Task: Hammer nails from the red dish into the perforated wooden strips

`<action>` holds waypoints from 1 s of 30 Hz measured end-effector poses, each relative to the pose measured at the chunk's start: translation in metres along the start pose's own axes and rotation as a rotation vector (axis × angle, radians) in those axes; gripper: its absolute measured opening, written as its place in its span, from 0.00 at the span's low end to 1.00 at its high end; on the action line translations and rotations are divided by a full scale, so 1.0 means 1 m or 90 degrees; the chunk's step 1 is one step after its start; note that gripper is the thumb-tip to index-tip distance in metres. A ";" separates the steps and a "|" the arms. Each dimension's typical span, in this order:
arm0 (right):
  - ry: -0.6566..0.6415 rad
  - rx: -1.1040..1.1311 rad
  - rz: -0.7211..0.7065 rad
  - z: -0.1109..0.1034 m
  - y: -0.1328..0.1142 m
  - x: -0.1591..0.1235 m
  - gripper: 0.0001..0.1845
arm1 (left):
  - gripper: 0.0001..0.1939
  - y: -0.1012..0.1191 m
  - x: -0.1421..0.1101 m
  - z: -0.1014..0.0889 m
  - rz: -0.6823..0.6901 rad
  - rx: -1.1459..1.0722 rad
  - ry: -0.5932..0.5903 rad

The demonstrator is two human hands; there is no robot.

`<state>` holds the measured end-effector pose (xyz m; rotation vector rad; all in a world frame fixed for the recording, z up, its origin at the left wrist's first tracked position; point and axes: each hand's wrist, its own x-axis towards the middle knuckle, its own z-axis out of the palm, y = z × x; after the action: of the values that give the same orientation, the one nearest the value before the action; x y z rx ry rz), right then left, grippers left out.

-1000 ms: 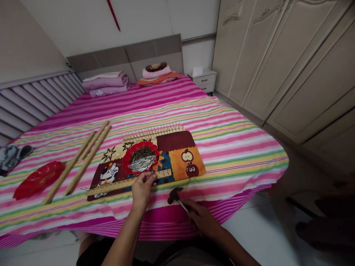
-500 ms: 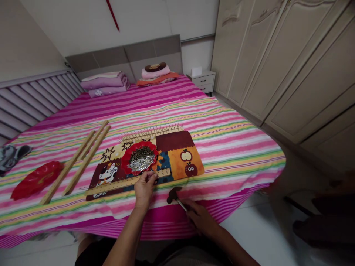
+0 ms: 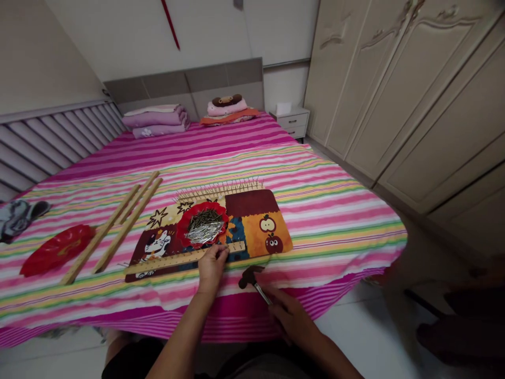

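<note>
Your left hand (image 3: 211,266) pinches nail against wooden strip (image 3: 185,258) on bed. Right hand (image 3: 290,318) closed round hammer (image 3: 252,278) shaft. Hammer head-heavy, rigid: grip low. Nails sharp, slippery.

The hammer (image 3: 252,279) handle disappears inside the right hand (image 3: 290,316). The left hand (image 3: 212,266) covers part of the wooden strip (image 3: 173,260); anything pinched in its fingertips is too small to tell.
</note>
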<state>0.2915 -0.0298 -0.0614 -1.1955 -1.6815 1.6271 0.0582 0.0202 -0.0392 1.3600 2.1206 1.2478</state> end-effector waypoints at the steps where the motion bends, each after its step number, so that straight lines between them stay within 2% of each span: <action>1: 0.008 -0.003 -0.014 -0.002 -0.009 -0.002 0.25 | 0.08 0.000 0.000 0.000 0.008 0.005 -0.003; 5: 0.046 -0.067 -0.121 -0.012 -0.050 0.002 0.23 | 0.08 -0.001 -0.001 0.001 0.037 0.018 0.000; 9: 0.053 -0.152 -0.221 -0.012 -0.086 0.021 0.24 | 0.06 -0.004 -0.002 0.002 0.059 0.029 -0.001; 13: 0.049 -0.176 -0.337 -0.002 -0.099 0.040 0.26 | 0.06 -0.003 -0.003 0.001 0.079 0.027 -0.003; 15: 0.022 -0.180 -0.350 0.002 -0.099 0.046 0.27 | 0.05 -0.003 -0.003 0.001 0.084 0.036 0.001; 19: 0.004 -0.186 -0.311 0.000 -0.098 0.042 0.26 | 0.05 -0.004 -0.003 0.001 0.085 0.049 0.005; 23: 0.010 -0.133 -0.190 -0.010 -0.092 0.021 0.26 | 0.05 -0.006 -0.002 0.003 0.083 0.035 -0.005; 27: -0.038 -0.042 -0.048 -0.010 -0.063 0.005 0.27 | 0.06 -0.006 -0.005 0.001 0.071 0.022 -0.007; 30: -0.050 -0.045 -0.011 -0.002 -0.032 0.003 0.27 | 0.08 -0.004 -0.009 -0.012 0.092 0.037 -0.010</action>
<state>0.2841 -0.0224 -0.0307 -1.1618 -1.8056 1.6361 0.0521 0.0060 -0.0375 1.5674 2.0959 1.2323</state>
